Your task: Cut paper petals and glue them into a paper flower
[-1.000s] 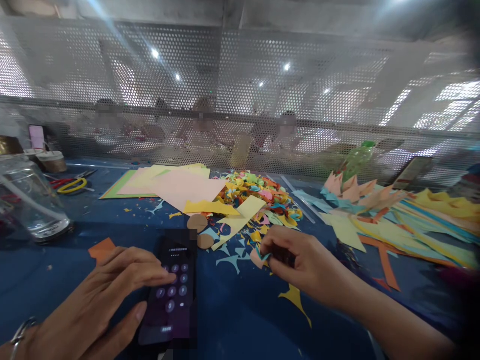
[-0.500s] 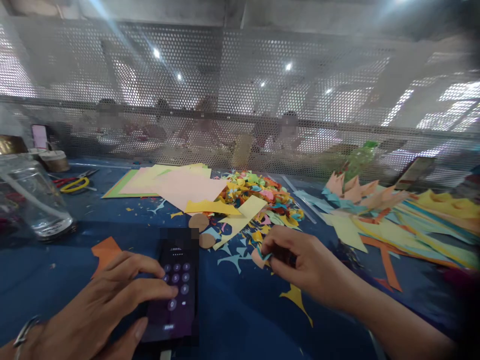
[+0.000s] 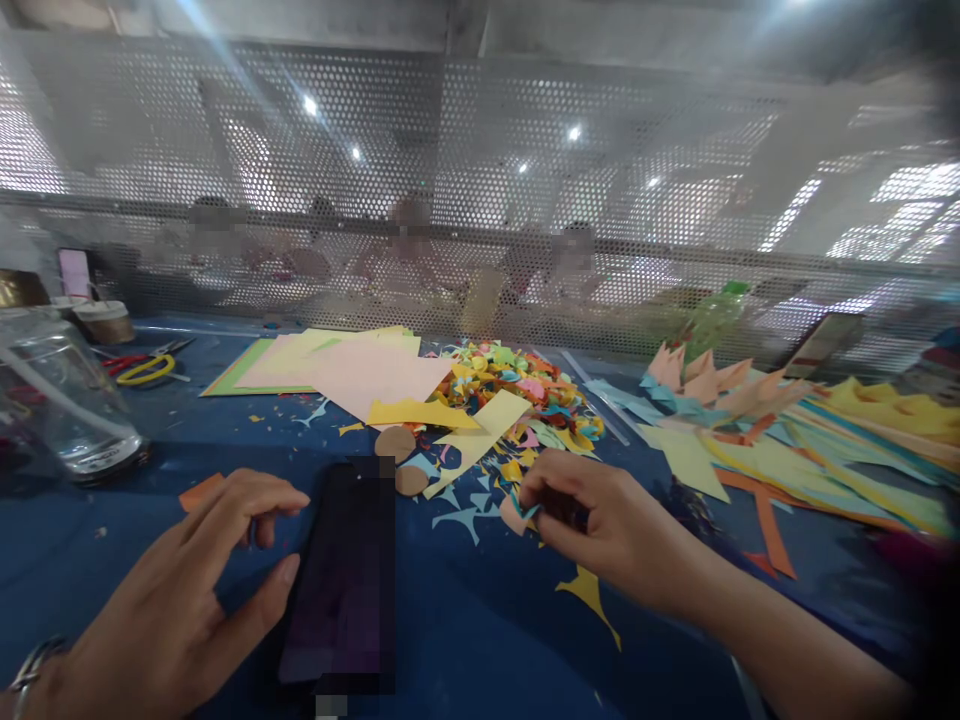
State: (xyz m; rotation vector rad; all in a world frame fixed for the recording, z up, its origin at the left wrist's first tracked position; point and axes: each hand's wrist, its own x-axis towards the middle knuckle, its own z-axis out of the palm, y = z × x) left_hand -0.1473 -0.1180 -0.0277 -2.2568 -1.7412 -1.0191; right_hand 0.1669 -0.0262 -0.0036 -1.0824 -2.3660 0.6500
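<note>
A dark-screened smartphone (image 3: 341,580) lies on the blue table with a white plug at its lower end. Just left of it hovers my left hand (image 3: 202,580), thumb and fingers apart, holding nothing. Beneath that hand an orange paper piece (image 3: 199,493) is partly covered. My right hand (image 3: 600,520) pinches small paper pieces (image 3: 514,514), pink and blue, between thumb and fingers. Close by lie pale blue paper scraps (image 3: 463,520), a yellow scrap (image 3: 592,598) and two brown discs (image 3: 395,443).
Behind the hands, a heap of coloured scraps (image 3: 517,380) adjoins stacked paper sheets (image 3: 352,370). A clear bottle (image 3: 82,400) and yellow-handled scissors (image 3: 146,370) are at left. Folded paper points (image 3: 705,375) and strips lie right. A perforated metal screen (image 3: 480,150) borders the table, people beyond.
My left hand has lifted off the phone and drawn left. The phone's number keypad has disappeared and its screen is dark. My right hand keeps its pinch in place.
</note>
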